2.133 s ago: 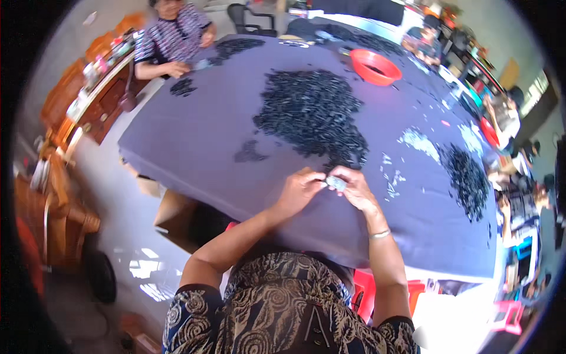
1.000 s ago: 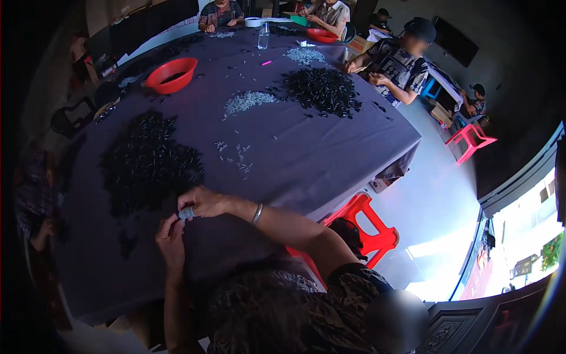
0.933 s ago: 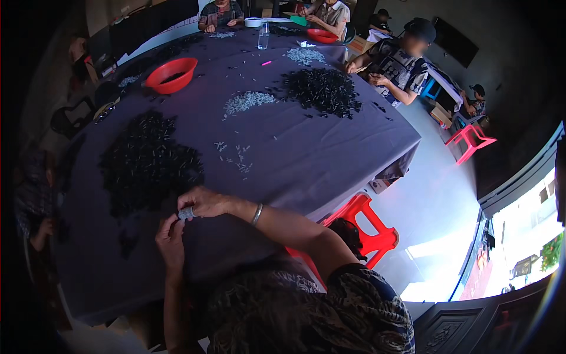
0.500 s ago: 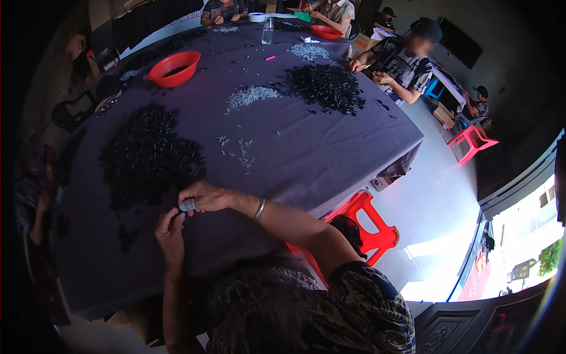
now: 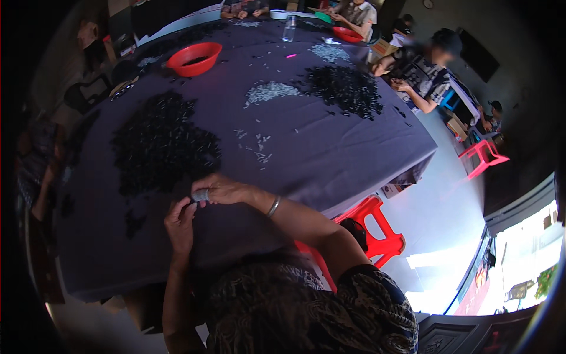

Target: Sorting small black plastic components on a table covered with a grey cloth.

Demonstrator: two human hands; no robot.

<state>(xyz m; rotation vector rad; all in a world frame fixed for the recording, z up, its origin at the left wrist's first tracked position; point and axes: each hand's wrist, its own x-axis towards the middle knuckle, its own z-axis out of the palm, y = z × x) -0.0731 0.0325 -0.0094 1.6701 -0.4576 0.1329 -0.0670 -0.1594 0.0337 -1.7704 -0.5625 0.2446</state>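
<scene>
My left hand (image 5: 179, 222) and my right hand (image 5: 219, 190) meet over the near edge of the dark tablecloth, fingertips close together. Both are closed in a pinch. Whatever small piece sits between the fingers is too small and dark to name. A grey wrap (image 5: 201, 195) covers a finger of my right hand, and a silver bangle (image 5: 274, 206) rings that wrist. Just beyond my hands spreads a large heap of small black pieces (image 5: 159, 144). Several loose whitish, clear slivers (image 5: 262, 147) lie farther right.
A red bowl (image 5: 194, 61) with black pieces stands beyond the heap. Farther right lie a pile of clear pieces (image 5: 270, 92) and another black heap (image 5: 345, 91). A bottle (image 5: 289, 28) stands at the back. A red stool (image 5: 383, 236) is beside me; other people sit around the table.
The whole view has shifted, so the table and my hands appear farther right in the picture. My hands keep their pinch, fingertips together, with little visible change.
</scene>
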